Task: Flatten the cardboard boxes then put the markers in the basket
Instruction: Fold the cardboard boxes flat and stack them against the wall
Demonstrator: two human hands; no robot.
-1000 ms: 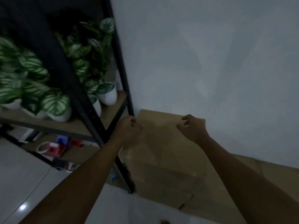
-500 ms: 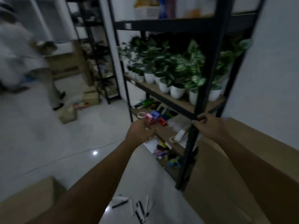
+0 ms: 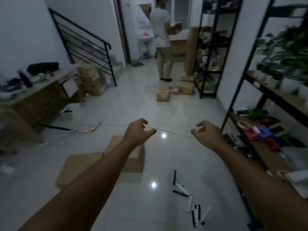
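Cardboard boxes (image 3: 80, 167): two on the floor at lower left, touching each other. Near one lies flat, the one behind it (image 3: 133, 157) is partly hidden by the left forearm, so I can't tell if it's flat.

Far left: a low counter (image 3: 38, 92) with dark clutter on top, more stacked boxes (image 3: 92, 79) next to the stair railing (image 3: 83, 44).

Left hand (image 3: 138, 132) is out over the floor, fingers loosely spread, thumb out, holding nothing. A white cable (image 3: 115, 125) runs across the tiles behind both hands.

Centre, far back: a person (image 3: 162, 39) in a white top stands facing away, small boxes (image 3: 163, 95) on the floor near their feet.

Right hand (image 3: 208, 135) is level with the left, well apart from it, fingers lightly curled, holding nothing.

Markers (image 3: 190, 199) are scattered on the tiles at lower centre-right, below and between the forearms, black and white, some touching. Not near either hand.

Right edge: black metal shelving (image 3: 260, 104), blurred potted plants (image 3: 290, 64) on the upper board, red and blue items (image 3: 256, 131) and tape on the lower one.
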